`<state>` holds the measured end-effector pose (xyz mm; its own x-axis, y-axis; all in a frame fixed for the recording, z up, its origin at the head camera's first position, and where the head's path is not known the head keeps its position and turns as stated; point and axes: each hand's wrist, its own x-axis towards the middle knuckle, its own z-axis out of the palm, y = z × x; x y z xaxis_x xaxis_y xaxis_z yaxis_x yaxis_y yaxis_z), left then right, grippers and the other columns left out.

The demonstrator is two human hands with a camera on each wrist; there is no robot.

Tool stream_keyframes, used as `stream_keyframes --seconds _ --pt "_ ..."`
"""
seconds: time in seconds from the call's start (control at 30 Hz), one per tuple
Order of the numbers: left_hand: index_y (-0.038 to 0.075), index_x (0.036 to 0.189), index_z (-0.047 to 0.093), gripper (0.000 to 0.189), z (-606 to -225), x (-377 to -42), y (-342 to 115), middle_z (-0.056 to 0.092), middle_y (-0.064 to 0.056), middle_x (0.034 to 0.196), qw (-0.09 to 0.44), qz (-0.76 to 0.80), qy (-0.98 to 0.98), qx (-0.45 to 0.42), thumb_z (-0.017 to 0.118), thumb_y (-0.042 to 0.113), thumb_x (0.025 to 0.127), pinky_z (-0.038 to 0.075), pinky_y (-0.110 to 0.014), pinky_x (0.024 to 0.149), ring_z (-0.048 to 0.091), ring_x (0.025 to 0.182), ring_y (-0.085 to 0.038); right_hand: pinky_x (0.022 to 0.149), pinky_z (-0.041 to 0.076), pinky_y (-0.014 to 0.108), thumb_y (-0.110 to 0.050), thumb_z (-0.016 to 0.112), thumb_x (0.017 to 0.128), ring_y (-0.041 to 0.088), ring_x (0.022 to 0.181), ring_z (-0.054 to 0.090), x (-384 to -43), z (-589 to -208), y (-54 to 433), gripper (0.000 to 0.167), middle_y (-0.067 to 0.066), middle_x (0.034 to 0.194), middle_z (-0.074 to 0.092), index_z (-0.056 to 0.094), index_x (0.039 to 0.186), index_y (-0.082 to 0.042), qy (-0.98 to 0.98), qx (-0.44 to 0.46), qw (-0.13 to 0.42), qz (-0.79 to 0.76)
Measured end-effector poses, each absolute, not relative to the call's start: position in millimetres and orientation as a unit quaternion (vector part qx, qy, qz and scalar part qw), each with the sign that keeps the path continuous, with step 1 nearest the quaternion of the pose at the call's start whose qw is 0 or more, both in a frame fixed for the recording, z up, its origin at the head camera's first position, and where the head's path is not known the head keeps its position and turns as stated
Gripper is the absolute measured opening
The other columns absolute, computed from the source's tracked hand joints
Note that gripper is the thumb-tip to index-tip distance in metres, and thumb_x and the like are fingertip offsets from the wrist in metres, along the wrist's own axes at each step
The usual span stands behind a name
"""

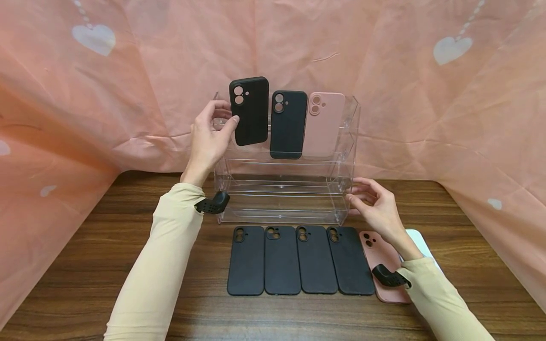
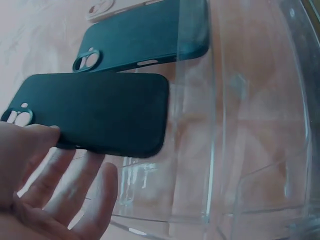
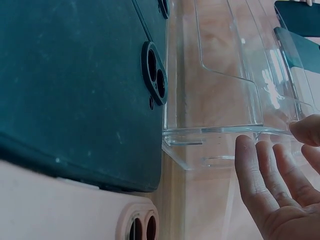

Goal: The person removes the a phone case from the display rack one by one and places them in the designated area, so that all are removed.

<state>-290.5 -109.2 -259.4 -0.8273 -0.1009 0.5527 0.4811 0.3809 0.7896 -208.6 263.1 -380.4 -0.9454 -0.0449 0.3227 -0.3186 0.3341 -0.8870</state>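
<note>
My left hand (image 1: 211, 137) pinches a black phone case (image 1: 251, 113) by its left edge, thumb on the front and fingers behind. The case is upright, slightly tilted, at the left of the top tier of a clear stepped display rack (image 1: 281, 218). Beside it on that tier stand a dark phone case (image 1: 288, 125) and a pink phone case (image 1: 324, 125). In the left wrist view, the held black case (image 2: 100, 112) is apart from the rack's front lip. My right hand (image 1: 377, 208) is at the rack's lower right side, fingers loosely bent, fingertips by the clear side panel (image 3: 225, 131).
Several black phone cases (image 1: 281, 260) lie in a row on the wooden table (image 1: 192, 293) before the rack. To their right lie a pink case (image 1: 386, 265) and a white one (image 1: 420, 241), partly under my right wrist. A pink cloth (image 1: 179, 57) hangs behind.
</note>
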Motion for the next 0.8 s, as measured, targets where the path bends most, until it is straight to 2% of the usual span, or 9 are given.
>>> stream_keyframes --seconds 0.13,0.37,0.57,0.8 --pt "0.007 0.121 0.066 0.026 -254.9 -287.3 -111.8 0.070 -0.010 0.108 0.272 -0.584 -0.753 -0.134 0.068 0.012 0.096 0.054 -0.017 0.081 0.065 0.101 -0.009 0.070 0.066 0.037 -0.001 0.067 0.097 0.004 0.091 0.072 -208.9 -380.4 263.5 0.045 0.000 0.107 0.068 0.054 0.140 0.000 -0.806 0.114 0.121 0.568" --pt "0.011 0.122 0.065 0.027 -249.0 -276.3 -116.7 0.066 -0.001 0.104 0.240 -0.659 -0.697 -0.145 0.070 0.012 0.096 0.064 -0.023 0.071 0.072 0.076 -0.017 0.071 0.066 0.034 0.000 0.066 0.097 0.004 0.091 0.073 -209.3 -381.1 263.3 0.045 0.001 0.107 0.068 0.053 0.140 0.001 -0.806 0.115 0.123 0.567" --pt "0.011 0.122 0.062 0.028 -250.7 -265.0 -121.2 0.064 -0.006 0.107 0.218 -0.706 -0.651 -0.173 0.069 0.006 0.095 0.066 -0.031 0.070 0.073 0.077 -0.017 0.072 0.066 0.035 -0.001 0.066 0.097 0.003 0.091 0.072 -209.7 -382.0 262.3 0.045 0.003 0.108 0.067 0.053 0.140 0.001 -0.808 0.115 0.122 0.565" --pt "0.014 0.132 0.058 0.042 -254.5 -248.9 -125.7 0.065 -0.007 0.101 0.200 -0.715 -0.643 -0.185 0.071 0.004 0.093 0.066 -0.037 0.062 0.073 0.071 -0.016 0.072 0.066 0.037 -0.001 0.066 0.097 0.004 0.091 0.072 -210.0 -382.6 261.7 0.045 0.002 0.108 0.067 0.053 0.140 0.001 -0.808 0.115 0.121 0.565"
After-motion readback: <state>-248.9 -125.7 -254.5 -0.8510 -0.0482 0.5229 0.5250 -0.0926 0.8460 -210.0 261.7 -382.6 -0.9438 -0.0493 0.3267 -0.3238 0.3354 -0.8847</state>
